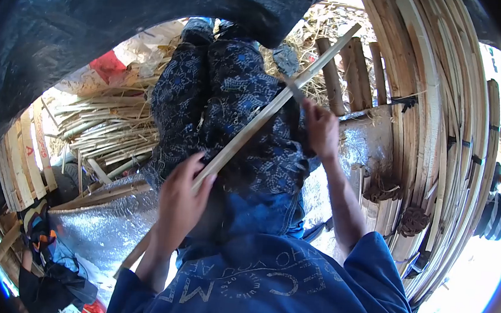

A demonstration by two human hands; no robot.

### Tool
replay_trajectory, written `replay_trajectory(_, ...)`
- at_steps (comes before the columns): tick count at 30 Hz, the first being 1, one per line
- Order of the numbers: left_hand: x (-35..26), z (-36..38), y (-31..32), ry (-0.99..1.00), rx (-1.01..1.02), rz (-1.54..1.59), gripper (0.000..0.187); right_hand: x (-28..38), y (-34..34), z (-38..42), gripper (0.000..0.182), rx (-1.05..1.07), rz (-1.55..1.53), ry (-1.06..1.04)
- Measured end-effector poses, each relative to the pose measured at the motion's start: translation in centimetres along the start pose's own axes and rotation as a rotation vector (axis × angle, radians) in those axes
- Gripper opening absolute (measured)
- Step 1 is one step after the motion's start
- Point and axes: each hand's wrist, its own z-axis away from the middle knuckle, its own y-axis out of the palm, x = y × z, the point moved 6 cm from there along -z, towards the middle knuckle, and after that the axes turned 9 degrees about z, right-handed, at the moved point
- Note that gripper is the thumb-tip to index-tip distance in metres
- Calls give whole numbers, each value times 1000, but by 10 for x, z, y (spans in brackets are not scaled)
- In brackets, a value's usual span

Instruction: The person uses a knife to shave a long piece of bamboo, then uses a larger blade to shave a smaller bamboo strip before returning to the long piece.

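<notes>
A long pale strip of split wood or bamboo (259, 120) lies slantwise across the patterned cloth (235, 90) over the lap. My left hand (185, 195) is wrapped round its lower part, and the strip's lower end comes out below the left forearm. My right hand (321, 130) is closed round the handle of a knife (293, 88). The knife's blade crosses the strip at its upper part; whether it touches the strip cannot be made out.
Bundled long strips (435, 124) curve along the right side. Cut strips (112, 125) are heaped at the left. Shavings (325, 27) and wooden slats (357, 71) lie ahead. Dark plastic sheeting (84, 31) hangs at the upper left. Someone's arm (27, 259) shows at the lower left.
</notes>
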Motion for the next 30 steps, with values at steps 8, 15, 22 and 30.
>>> replay_trajectory(8,73,120,-63,-709,276,-13,28,-7,-11,-50,50,20,-227,-89)
replay_trajectory(15,81,100,-51,-183,0,-386,17,24,-38,-70,45,-88,112,-182)
replay_trajectory(22,83,99,-45,51,-69,-400,16,34,28,32,41,-327,327,-616)
replay_trajectory(30,84,98,-44,99,-69,-389,17,67,13,67,37,-343,449,-836)
